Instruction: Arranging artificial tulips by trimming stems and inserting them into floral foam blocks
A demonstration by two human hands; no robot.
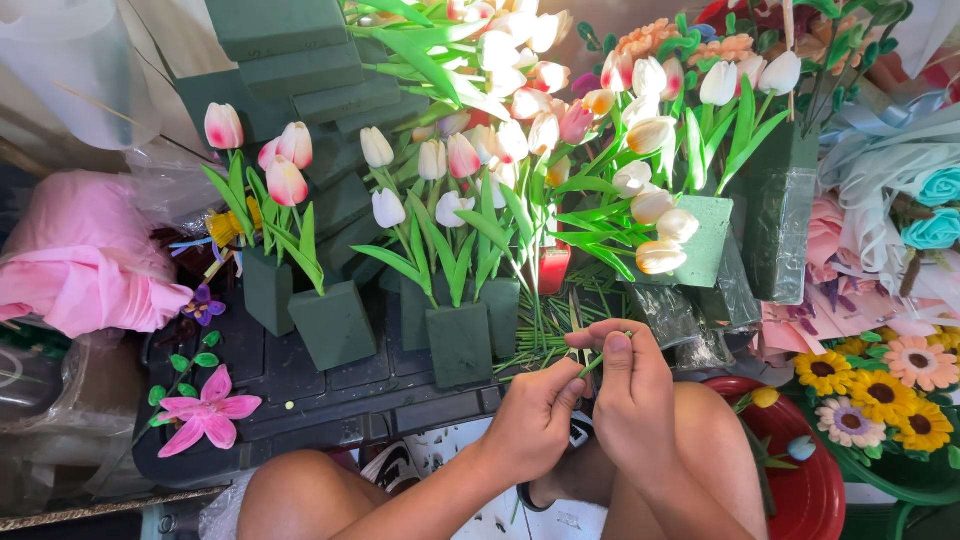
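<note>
The thin green stem (pixel 592 366) runs slantwise between both hands. The right hand (pixel 630 395) pinches its upper end and the left hand (pixel 535 415) its lower end, fingertips nearly touching.

Left hand (pixel 535 420) and right hand (pixel 628 385) pinching green stem (pixel 592 366), foam blocks (pixel 458 343) of tulips (pixel 462 155) beyond

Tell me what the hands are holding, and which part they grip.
A thin green stem, pinched between the fingertips of the left hand and right hand. Which part cannot be told.
</note>
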